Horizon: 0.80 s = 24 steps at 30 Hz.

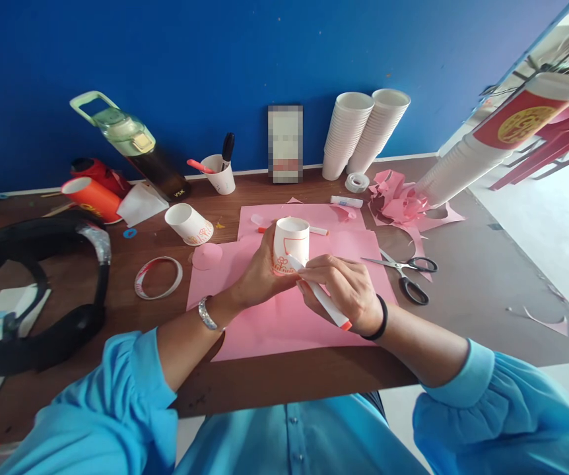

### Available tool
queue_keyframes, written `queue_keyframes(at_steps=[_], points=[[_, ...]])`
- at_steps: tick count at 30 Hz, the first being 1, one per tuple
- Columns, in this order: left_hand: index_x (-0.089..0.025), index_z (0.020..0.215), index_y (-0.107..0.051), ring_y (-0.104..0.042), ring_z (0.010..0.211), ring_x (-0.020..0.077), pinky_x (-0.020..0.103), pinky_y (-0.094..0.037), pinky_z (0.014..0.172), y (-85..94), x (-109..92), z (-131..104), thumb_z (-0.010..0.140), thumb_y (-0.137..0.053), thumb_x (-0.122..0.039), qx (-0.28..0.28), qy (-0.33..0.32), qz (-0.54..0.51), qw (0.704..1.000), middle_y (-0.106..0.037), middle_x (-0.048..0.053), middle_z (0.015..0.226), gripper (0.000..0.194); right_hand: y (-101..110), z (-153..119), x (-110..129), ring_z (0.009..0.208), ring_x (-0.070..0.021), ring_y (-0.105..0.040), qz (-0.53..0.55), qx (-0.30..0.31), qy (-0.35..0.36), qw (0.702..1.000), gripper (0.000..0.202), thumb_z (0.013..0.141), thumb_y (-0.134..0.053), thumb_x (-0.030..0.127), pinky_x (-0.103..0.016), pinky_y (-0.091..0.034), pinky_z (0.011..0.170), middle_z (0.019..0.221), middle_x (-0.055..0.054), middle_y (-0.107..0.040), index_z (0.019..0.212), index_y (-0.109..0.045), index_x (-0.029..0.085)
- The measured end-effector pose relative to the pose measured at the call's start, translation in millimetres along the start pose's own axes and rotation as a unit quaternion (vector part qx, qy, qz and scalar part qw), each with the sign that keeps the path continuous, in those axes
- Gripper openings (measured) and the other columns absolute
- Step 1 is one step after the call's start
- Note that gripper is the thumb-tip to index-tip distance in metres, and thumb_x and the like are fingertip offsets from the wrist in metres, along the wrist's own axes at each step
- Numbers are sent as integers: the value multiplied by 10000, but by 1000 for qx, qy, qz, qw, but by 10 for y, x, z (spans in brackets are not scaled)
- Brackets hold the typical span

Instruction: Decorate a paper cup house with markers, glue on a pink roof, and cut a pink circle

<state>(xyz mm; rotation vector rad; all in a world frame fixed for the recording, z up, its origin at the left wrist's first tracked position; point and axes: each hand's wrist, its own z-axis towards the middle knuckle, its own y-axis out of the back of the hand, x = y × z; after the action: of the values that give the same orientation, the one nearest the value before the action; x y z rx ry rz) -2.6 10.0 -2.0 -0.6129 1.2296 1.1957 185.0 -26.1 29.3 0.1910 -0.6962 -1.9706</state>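
My left hand [261, 269] is wrapped round a white paper cup [298, 239] from its left side and below. The cup bears orange flower and grass drawings near its lower edge and an orange line higher up. Closed round a white marker [327, 305] with an orange end is my right hand [340, 285]; the marker's tip is at the cup's side. Pink paper sheets [249, 330] lie beneath both hands. Behind the cup, on the paper, rests an orange-and-white pen [320, 231]. A second decorated cup [189, 224] stands to the left.
Scissors [406, 266], pink scraps [398, 198], a tape roll [357, 182] and a glue stick [346, 201] lie right. Cup stacks [348, 135], a phone [285, 145] and a pen cup [222, 177] stand behind. Left are a bottle [138, 148], a ring [158, 278] and a black headset [37, 330].
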Motion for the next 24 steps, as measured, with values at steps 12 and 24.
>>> queue_keyframes(at_steps=[12,24], points=[[-241,1334,-467,-630,1002,226,343,-573,767,50,12,2,759,-891,-466,5,43,-44,998,-616,80,1154,749,27,5,-26,655,-152,-697,-18,1,-10,1000,146,950,-623,99,-260,-561,573,793,-23,-705,1046,-579,200],[-250,1330,-460,-626,1080,244,353,-576,815,65,40,-18,739,-902,-477,-9,65,-66,996,-604,85,1193,772,46,-6,-56,673,-152,-709,-17,9,-27,999,150,956,-605,100,-263,-576,576,785,-15,-703,1054,-588,212]])
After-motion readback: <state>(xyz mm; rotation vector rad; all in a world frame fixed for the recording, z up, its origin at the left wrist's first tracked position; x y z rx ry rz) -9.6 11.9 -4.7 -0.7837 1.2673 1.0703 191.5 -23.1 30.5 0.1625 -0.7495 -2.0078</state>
